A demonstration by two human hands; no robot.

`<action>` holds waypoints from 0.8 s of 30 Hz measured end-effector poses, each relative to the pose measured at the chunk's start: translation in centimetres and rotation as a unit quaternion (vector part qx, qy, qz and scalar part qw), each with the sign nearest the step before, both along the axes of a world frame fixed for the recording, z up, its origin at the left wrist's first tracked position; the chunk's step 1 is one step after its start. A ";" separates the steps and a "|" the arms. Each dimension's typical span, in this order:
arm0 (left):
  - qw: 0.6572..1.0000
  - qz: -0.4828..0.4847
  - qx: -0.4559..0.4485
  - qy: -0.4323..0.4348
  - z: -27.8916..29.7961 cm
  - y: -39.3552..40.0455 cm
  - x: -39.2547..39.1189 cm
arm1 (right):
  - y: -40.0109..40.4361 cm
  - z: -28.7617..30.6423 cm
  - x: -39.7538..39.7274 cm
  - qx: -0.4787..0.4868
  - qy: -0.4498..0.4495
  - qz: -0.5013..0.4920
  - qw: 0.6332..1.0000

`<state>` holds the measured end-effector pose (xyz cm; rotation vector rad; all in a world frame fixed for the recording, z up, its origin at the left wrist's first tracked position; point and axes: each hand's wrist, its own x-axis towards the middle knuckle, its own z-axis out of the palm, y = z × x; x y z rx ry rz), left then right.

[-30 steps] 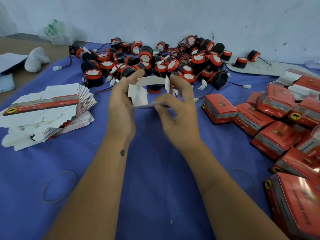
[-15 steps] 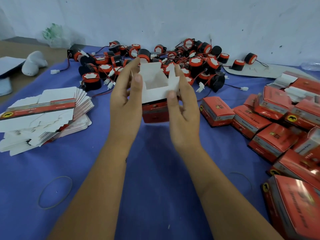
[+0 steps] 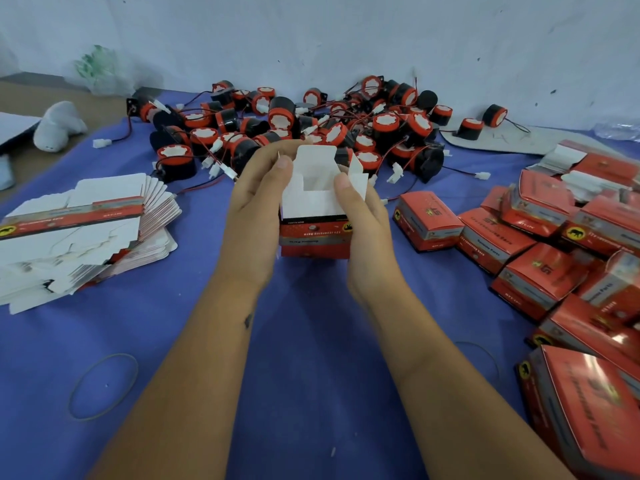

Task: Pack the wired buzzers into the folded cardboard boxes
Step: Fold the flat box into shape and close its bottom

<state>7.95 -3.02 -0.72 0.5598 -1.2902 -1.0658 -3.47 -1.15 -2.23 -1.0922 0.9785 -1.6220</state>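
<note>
While both hands clasp it, the left hand [image 3: 258, 209] and right hand [image 3: 363, 216] grip the open box [image 3: 313, 216] between them, flaps up, white interior showing nothing inside. Buzzers [image 3: 304, 129] lie heaped just beyond; packed boxes [image 3: 519, 237] sit rightward.

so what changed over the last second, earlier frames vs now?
The red-and-white cardboard box went from a half-folded white blank to an erected box, open end up with its flaps raised. The left hand and right hand now grip its two sides, lower and nearer than before. Nothing was let go. The pile of red-and-black wired buzzers, the stack of flat blanks and the closed red boxes stayed put.
</note>
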 end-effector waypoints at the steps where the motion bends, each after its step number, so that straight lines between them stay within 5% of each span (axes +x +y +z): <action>1: 1.000 -0.003 0.017 0.019 -0.1 0.0 -0.1 | 0.0 0.0 -0.1 -0.001 -0.015 0.008 1.000; 10: 0.970 -0.144 0.116 0.160 -0.1 0.0 0.1 | -0.3 -0.5 -0.5 0.052 -0.022 -0.014 0.998; 13: 0.979 -0.102 0.125 0.123 -0.6 -0.5 -0.5 | -0.4 -0.7 -0.7 0.065 -0.017 -0.034 0.997; 17: 0.994 -0.006 0.096 -0.049 -2.1 -0.8 -1.3 | -0.4 -0.6 -0.5 0.071 -0.009 -0.043 0.997; 24: 0.981 -0.060 0.180 0.032 -2.0 -0.7 -0.9 | -0.4 -0.5 -0.5 0.084 -0.026 -0.036 0.996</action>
